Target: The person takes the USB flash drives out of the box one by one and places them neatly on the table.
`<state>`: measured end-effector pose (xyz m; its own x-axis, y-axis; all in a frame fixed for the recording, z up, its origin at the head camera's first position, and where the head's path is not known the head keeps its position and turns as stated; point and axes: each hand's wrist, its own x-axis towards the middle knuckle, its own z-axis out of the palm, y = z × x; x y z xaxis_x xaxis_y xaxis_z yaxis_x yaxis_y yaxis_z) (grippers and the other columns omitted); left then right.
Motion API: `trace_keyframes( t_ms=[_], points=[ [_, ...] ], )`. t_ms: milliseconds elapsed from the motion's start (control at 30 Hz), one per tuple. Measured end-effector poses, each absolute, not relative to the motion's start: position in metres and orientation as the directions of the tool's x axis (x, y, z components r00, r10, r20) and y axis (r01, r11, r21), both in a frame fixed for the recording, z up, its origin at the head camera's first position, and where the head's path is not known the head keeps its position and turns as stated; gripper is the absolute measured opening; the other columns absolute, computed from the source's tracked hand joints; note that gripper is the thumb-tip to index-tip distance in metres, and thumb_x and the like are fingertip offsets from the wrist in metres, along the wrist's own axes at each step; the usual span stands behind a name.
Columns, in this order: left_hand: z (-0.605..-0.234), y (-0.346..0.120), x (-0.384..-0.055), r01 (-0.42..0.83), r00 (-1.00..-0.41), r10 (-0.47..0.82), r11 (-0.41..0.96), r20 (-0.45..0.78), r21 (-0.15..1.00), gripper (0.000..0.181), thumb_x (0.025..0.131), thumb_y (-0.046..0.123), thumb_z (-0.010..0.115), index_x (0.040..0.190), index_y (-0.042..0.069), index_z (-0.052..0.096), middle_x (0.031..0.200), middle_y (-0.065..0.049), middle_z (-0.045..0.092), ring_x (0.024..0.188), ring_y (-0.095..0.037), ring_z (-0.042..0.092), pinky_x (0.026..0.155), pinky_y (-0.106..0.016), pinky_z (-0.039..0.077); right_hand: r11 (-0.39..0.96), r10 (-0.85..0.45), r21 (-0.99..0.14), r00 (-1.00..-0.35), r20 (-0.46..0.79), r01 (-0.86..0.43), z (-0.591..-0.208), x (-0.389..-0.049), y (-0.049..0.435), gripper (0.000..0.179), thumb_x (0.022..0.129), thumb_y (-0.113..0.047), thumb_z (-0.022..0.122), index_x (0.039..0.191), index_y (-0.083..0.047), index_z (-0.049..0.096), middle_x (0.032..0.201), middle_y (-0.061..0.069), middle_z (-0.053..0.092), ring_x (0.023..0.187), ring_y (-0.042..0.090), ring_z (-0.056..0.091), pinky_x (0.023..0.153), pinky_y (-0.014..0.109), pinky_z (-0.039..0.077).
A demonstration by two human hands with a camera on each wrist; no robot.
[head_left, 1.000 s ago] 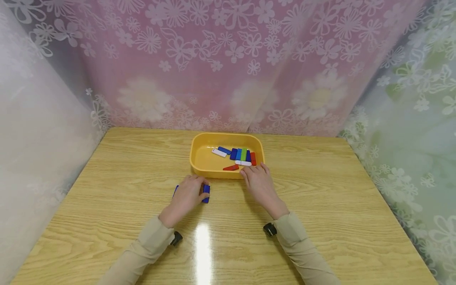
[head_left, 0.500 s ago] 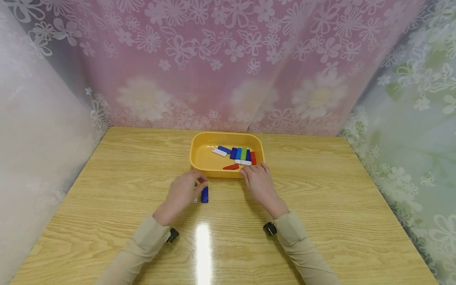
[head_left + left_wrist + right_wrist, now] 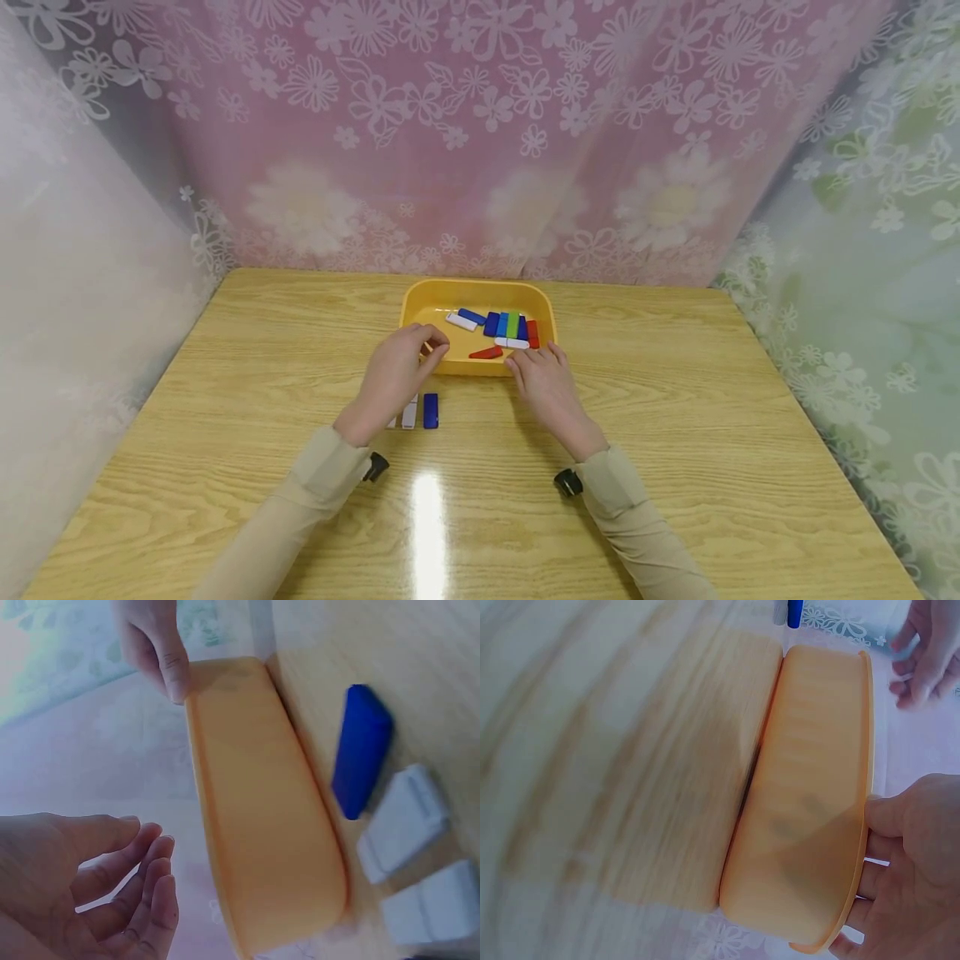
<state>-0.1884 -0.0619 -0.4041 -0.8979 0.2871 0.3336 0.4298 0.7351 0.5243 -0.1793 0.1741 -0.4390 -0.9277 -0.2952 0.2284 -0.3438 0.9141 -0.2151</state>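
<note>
My left hand [image 3: 399, 371] hovers over the left front edge of the yellow plastic tray [image 3: 468, 367]. Its fingers are loosely bent, thumb tip close to the index finger, and nothing shows between them. At the tray's right front corner my right hand [image 3: 547, 392] grips the rim, thumb outside and fingers over the inner side. On the table before the tray lie a dark blue stick [image 3: 431, 411] and white sticks [image 3: 405, 821], small and oblong, with seams like capped USB sticks. My left hand and wrist partly cover this row in the head view.
Inside the tray are several similar sticks: a green one [image 3: 513, 324], a red tapered one [image 3: 486, 353], a white one [image 3: 461, 322] and blue ones [image 3: 491, 324]. Flowered curtains [image 3: 480, 167] hang behind and beside the wooden table [image 3: 675, 400].
My left hand has let go of the dark blue stick on the table and moved up and forward to the tray's edge, uncovering white sticks. The right hand stays on the rim.
</note>
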Motion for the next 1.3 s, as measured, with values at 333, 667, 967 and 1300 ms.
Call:
trace_keyframes(
  t_ms=[333,667,967,1300],
  points=[
    [-0.396,-0.032,-0.229,0.447,-0.895,0.360,0.742,0.265,0.501,0.014,0.099,0.023,0.068,0.101,0.010,0.073,0.098,-0.004,0.072,0.088,-0.021,0.067,0.077,-0.033,0.055,0.921,-0.291,-0.198,-0.929,0.226,-0.337,-0.439,-0.179,0.176,0.027,0.108,-0.025,0.050,0.108,-0.005,0.069,0.109,0.011,0.073,0.113,0.035,0.064,0.117,0.059,0.028],
    [-0.407,-0.007,-0.256,0.372,-0.910,0.414,0.815,0.003,0.444,0.024,0.094,0.028,0.075,0.105,0.008,0.073,0.101,-0.005,0.071,0.090,-0.022,0.064,0.084,-0.036,0.054,0.913,-0.308,-0.193,-0.917,0.255,-0.360,-0.441,-0.179,0.175,0.027,0.108,-0.024,0.050,0.107,-0.006,0.069,0.107,0.010,0.074,0.112,0.034,0.065,0.116,0.058,0.029],
    [-0.414,0.003,-0.267,0.401,-0.857,0.495,0.816,-0.145,0.417,0.011,0.093,0.015,0.076,0.101,0.008,0.076,0.097,-0.005,0.073,0.090,-0.020,0.066,0.083,-0.034,0.056,0.906,-0.311,-0.198,-0.907,0.284,-0.373,-0.441,-0.178,0.174,0.025,0.108,-0.023,0.051,0.103,-0.007,0.069,0.104,0.009,0.074,0.108,0.034,0.065,0.116,0.059,0.030],
    [-0.420,0.010,-0.277,0.399,-0.859,0.479,0.847,-0.178,0.351,0.014,0.091,0.023,0.078,0.094,0.011,0.073,0.095,-0.002,0.070,0.090,-0.020,0.063,0.083,-0.036,0.056,0.910,-0.301,-0.208,-0.916,0.266,-0.359,-0.441,-0.179,0.175,0.026,0.108,-0.023,0.050,0.108,-0.006,0.070,0.109,0.010,0.073,0.112,0.034,0.064,0.117,0.058,0.028]
  ],
)
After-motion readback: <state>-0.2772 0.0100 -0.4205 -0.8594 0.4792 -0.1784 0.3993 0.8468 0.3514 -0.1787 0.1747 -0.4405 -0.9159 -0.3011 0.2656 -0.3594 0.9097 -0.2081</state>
